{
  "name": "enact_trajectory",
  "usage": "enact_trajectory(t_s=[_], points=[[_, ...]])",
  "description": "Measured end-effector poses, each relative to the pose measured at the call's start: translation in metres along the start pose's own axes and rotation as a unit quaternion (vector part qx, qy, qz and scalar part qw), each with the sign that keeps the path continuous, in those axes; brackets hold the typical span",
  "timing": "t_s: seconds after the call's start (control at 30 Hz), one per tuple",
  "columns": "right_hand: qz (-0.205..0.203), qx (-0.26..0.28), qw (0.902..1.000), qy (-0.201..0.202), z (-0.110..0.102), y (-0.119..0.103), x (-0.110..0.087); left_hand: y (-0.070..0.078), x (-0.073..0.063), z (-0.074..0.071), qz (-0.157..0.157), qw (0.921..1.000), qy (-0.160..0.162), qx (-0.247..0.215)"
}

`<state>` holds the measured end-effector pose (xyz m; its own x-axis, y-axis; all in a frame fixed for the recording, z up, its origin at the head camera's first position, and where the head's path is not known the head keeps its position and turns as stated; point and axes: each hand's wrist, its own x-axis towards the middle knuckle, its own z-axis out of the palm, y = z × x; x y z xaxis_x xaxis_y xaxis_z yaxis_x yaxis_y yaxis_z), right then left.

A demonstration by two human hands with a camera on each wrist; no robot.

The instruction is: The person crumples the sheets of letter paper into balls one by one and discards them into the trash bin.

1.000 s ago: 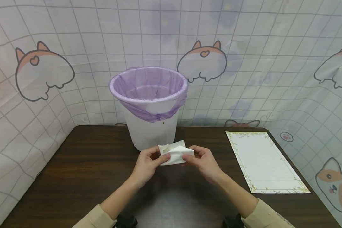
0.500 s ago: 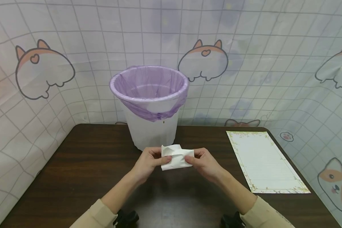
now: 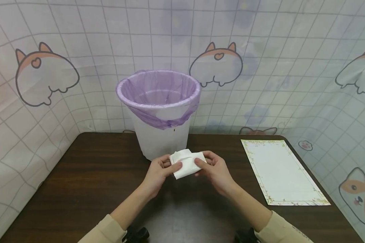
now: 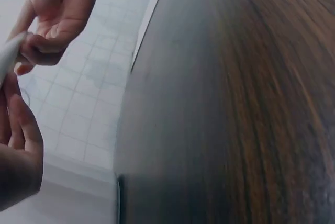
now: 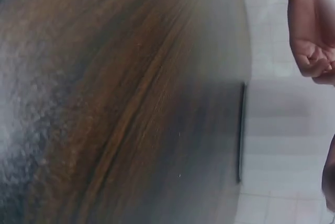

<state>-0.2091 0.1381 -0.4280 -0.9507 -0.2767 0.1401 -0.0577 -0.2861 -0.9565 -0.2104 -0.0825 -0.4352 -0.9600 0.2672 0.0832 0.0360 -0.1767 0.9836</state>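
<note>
A folded white tissue [image 3: 187, 164] is held up over the table, in front of the bin, its layers overlapping at the top edge. My left hand [image 3: 159, 172] pinches its left side, thumb on the near face. From the other side my right hand [image 3: 216, 172] pinches the right part, also with the thumb in front. The left wrist view catches only an edge of the tissue [image 4: 9, 55] between both hands. In the right wrist view the hands sit at the right border, and the tissue cannot be made out.
A white bin [image 3: 162, 143] with a purple liner [image 3: 161, 116] stands behind the hands on the dark wood table [image 3: 88, 182]. A sheet of lined paper [image 3: 284, 172] with a floral border lies at right. Patterned cloth [image 3: 109, 50] hangs around the table.
The tissue was lowered slightly, then raised again, and now tilts with its right side higher. Its folds have shifted flatter. Both hands keep holding it; bin and paper stay put.
</note>
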Motion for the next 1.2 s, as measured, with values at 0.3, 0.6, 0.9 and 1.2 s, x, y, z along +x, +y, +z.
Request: enact_trajectory(t_s=[0.3,0.6,0.9,1.2], points=[[-0.051,-0.115,0.992,0.005,-0.003,-0.008,0.001,0.011,-0.002,-0.003,0.042,0.9883,-0.021,0.145],[-0.182,-0.282,0.9388,0.079,0.006,-0.003,-0.005,0.009,-0.004,0.001,0.092,0.9824,0.057,0.152],[-0.29,-0.405,0.8655,0.053,0.014,-0.001,-0.008,0.012,-0.003,0.003,0.135,0.9783,0.068,0.142],[-0.235,-0.352,0.9058,0.014,0.015,0.0,-0.004,0.013,-0.002,0.002,0.177,0.9719,0.038,0.151]])
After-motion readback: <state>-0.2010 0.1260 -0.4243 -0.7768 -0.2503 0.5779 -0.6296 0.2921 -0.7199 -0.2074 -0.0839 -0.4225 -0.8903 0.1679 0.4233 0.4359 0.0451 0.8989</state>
